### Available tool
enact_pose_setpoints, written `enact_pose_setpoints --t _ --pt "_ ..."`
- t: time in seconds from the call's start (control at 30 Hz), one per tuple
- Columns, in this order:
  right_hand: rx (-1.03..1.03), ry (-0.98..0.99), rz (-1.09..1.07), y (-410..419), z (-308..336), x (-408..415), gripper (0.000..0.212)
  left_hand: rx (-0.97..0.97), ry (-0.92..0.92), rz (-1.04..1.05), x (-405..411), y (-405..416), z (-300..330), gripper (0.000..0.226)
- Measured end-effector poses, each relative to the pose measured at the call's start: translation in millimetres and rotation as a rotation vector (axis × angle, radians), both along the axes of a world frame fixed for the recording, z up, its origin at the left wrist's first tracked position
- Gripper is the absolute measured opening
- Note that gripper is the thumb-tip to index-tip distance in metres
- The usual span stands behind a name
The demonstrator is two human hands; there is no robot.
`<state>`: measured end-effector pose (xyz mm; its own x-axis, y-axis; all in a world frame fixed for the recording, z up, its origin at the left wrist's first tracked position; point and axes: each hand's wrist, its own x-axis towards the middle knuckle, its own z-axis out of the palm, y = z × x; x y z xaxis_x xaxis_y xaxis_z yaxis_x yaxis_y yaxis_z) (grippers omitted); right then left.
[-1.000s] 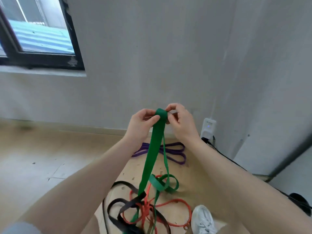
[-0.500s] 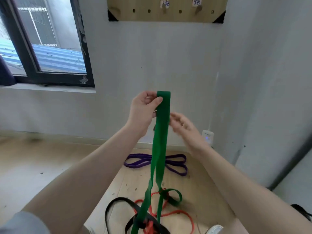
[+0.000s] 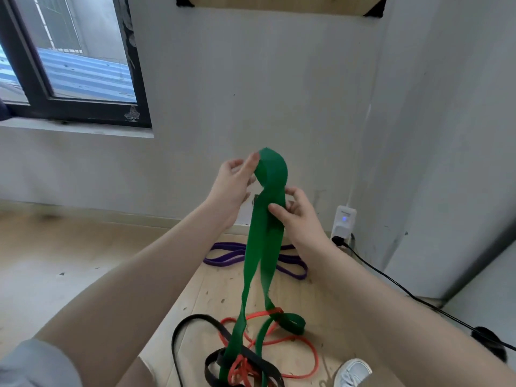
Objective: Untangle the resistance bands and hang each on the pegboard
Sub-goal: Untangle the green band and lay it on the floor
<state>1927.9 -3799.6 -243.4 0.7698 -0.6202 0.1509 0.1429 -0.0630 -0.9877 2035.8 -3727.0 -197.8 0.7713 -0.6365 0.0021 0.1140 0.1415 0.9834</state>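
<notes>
The green band [image 3: 264, 247], held up under the pegboard [image 3: 279, 2], has just been pinched by the right hand [image 3: 301, 222]. The left hand's [image 3: 229, 191] hold cannot be told. Its bottom is caught in the red band [image 3: 259, 313], so untangling is needed.

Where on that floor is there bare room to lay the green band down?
Bare floor lies left of the left forearm, below the window; a smaller strip lies between the purple band and the tangle. Crowded where black band and red band tangle with the green band, and along the cable.
</notes>
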Motion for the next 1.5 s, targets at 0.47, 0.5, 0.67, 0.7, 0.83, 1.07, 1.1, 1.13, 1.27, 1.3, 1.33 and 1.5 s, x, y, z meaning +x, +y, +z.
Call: enact_pose_setpoints --t 0.47,0.5,0.67,0.7,0.83,1.07,1.1,1.13,1.27,1.3,1.33,1.5 --pt "0.132 -0.066 -0.14 -8.0 52.3 30.6 0.025 -0.042 -0.12 0.01 -18.6 13.2 -53.5 0.023" --pt "0.137 -0.061 -0.147 -8.0 48.4 30.6 0.024 -0.047 -0.132 0.019 -20.6 13.1 -55.2 0.019" --pt "0.247 -0.041 -0.197 -11.1 26.5 27.4 0.019 -0.142 0.083 -0.063 -21.1 12.4 -54.1 0.019" --pt "0.271 -0.019 -0.224 -12.6 22.0 26.0 0.02 -0.143 0.114 -0.096 -21.0 12.1 -51.9 0.019" --pt "0.451 0.014 -0.233 -10.5 12.1 19.9 0.014 -0.011 0.137 -0.052 -23.9 9.7 -57.7 0.015" --pt "0.527 -0.086 -0.107 -8.5 9.8 14.4 0.015 0.013 0.201 0.113 -21.3 6.7 -66.8 0.021" --pt "0.512 -0.086 -0.074 -9.0 9.8 13.1 0.015 0.028 0.195 0.099 -20.6 6.5 -66.4 0.025" --pt "0.501 -0.095 -0.047 -9.7 9.4 12.3 0.015 0.049 0.17 0.069 -20.8 7.0 -65.4 0.024" --pt "0.426 -0.183 -0.068 -18.0 2.9 11.3 0.017 0.083 0.047 0.07 -21.4 9.0 -55.4 0.008" --pt "0.365 -0.177 -0.088 -20.1 -3.2 11.1 0.018 0.059 0.054 0.085 -20.3 8.4 -52.0 0.006" --pt "0.283 -0.135 -0.105 -19.8 -11.1 8.8 0.018 0.044 0.063 0.094 -19.1 7.2 -48.9 0.005" --pt "-0.155 0.269 0.011 -0.1 -72.2 -16.3 0.027 -0.017 0.136 0.111 -17.7 1.0 -35.1 0.002"
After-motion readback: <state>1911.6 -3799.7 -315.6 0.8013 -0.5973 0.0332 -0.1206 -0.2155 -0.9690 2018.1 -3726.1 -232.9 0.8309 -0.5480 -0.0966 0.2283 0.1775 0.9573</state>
